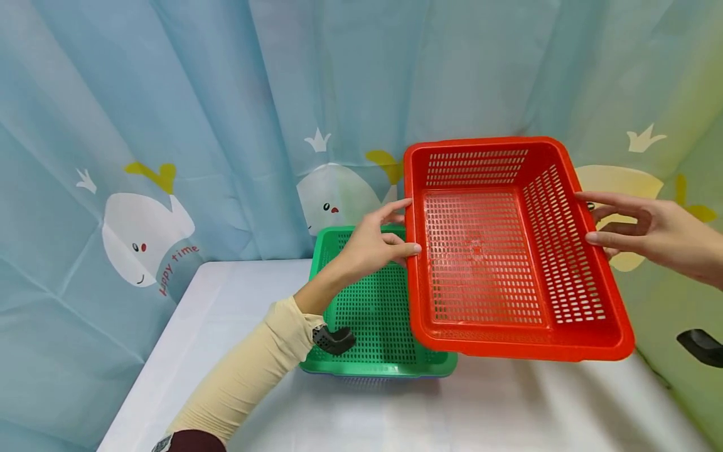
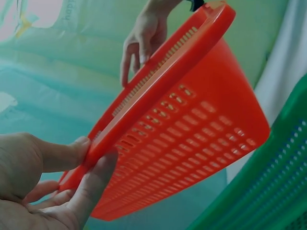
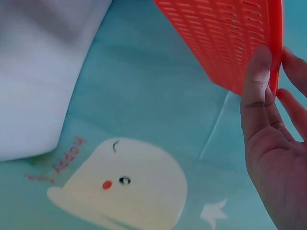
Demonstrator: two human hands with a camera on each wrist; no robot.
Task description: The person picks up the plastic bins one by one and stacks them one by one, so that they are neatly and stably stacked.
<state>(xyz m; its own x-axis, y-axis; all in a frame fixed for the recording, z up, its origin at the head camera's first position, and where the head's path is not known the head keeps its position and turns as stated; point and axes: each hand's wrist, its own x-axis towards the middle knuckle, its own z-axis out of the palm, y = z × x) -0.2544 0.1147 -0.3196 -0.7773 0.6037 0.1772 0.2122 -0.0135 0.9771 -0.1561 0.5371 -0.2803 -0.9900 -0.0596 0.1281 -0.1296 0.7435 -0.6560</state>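
A red rectangular plastic basket (image 1: 477,251) with slotted walls is held in the air, tilted so its inside faces the head camera. My left hand (image 1: 375,242) pinches its left rim between thumb and fingers; the left wrist view shows this grip on the red rim (image 2: 103,139) up close. On the opposite side, my right hand (image 1: 649,232) pinches the right rim, also seen in the right wrist view, where the hand (image 3: 276,129) grips the edge. Below and left, a green basket (image 1: 367,307) sits on the table, partly hidden by the left arm and red basket.
The green basket rests on something blue-purple (image 1: 367,380), of which only a strip shows. A white table (image 1: 243,314) lies underneath. Behind it hangs a light blue curtain (image 1: 339,75) with printed whales, and more curtain (image 1: 678,301) closes off the right side.
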